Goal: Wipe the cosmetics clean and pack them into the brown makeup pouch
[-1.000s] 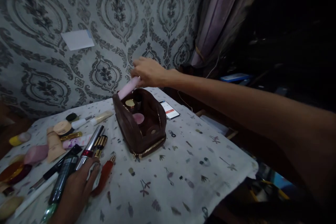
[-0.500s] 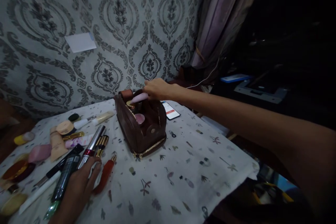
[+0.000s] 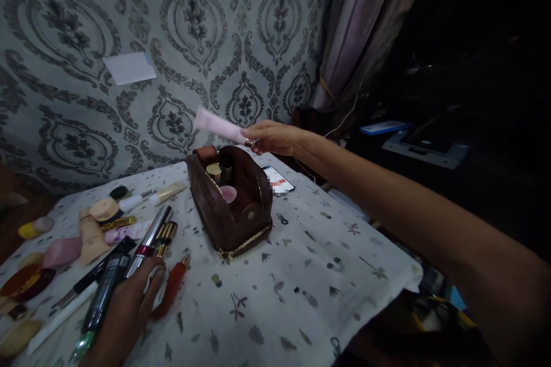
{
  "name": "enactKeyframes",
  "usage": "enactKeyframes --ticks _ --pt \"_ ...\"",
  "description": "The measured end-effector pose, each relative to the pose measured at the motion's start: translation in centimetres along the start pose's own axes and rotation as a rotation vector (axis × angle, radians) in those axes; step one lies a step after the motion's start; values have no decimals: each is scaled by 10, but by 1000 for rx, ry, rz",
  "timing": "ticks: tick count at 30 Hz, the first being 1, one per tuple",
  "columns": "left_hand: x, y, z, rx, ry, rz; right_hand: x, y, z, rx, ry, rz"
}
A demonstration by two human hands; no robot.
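Note:
Above the brown leather makeup bag [image 3: 204, 198], my right hand [image 3: 273, 136] pinches a pale pink squeeze tube [image 3: 219, 125] by its silver cap end. The bag stands unzipped, with a gold-lidded jar [image 3: 214, 170] and a round pink item [image 3: 228, 194] inside. My left hand [image 3: 129, 304] rests on the cloth with curled fingers and a bit of white showing between them; what it is stays unclear. Around it lie a dark bottle with a green end [image 3: 105, 287], a silver tube with a red band [image 3: 150, 235] and an orange-red tube [image 3: 172, 289].
Several cosmetics, among them a pink sponge [image 3: 62, 252], a beige tube [image 3: 91, 235] and a compact [image 3: 28, 282], cover the left of the patterned tablecloth [image 3: 301, 298]. A phone [image 3: 279, 181] lies behind the bag. The patterned wall [image 3: 241, 23] rises behind the table.
My right hand has lifted the pink tube up out of the bag's opening, and the tube now points up to the left. My left hand has stayed in place.

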State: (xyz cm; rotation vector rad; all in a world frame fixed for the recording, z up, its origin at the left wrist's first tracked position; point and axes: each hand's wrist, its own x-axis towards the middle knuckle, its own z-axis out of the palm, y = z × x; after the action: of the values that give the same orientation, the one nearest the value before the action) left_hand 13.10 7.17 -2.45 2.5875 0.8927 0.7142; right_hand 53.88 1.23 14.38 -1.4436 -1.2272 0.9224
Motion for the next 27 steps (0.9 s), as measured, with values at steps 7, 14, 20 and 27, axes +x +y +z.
enactKeyframes --ticks 7,14,20,27 --pt "2 -1 2 31 25 -10 7 2 38 501 -72 -126" --pt "0 -3 2 -12 10 -16 6 -3 49 34 -303 -160" --pt "-4 -16 4 -9 -42 -38 19 20 -7 -307 370 -319" --pt "-10 -24 18 -13 76 -180 48 123 -37 -703 384 10"
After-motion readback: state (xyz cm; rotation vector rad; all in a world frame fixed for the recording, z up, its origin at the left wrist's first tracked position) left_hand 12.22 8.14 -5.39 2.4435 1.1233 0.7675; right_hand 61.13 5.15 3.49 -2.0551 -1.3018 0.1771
